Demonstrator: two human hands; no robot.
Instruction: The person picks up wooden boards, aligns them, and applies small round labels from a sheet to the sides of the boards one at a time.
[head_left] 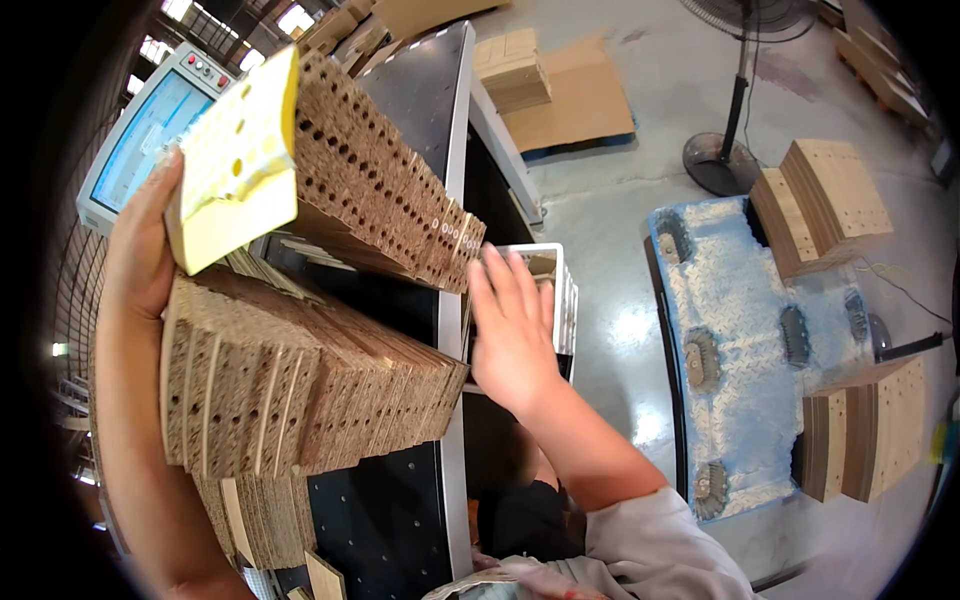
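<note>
A long row of brown drilled particle boards (375,165) stands on edge, with a yellow-faced panel (245,150) at its left end. My left hand (148,245) is pressed round the outer side of that panel; part of its fingers is hidden behind it. At the row's right end is my right hand (513,335), fingers stretched and slightly apart, fingertips at the last boards. Closer to me, a second row of particle boards (310,375) stands on edge, its boards unevenly lined up. Whether the far row rests on the table or is lifted is hidden.
A screen (150,125) stands behind my left hand. The black worktable (385,510) has a pale metal edge. Beyond it are a white crate (568,300), a blue pallet (745,350) with board stacks (835,200), and a standing fan (722,160). More boards (262,515) lie below the near row.
</note>
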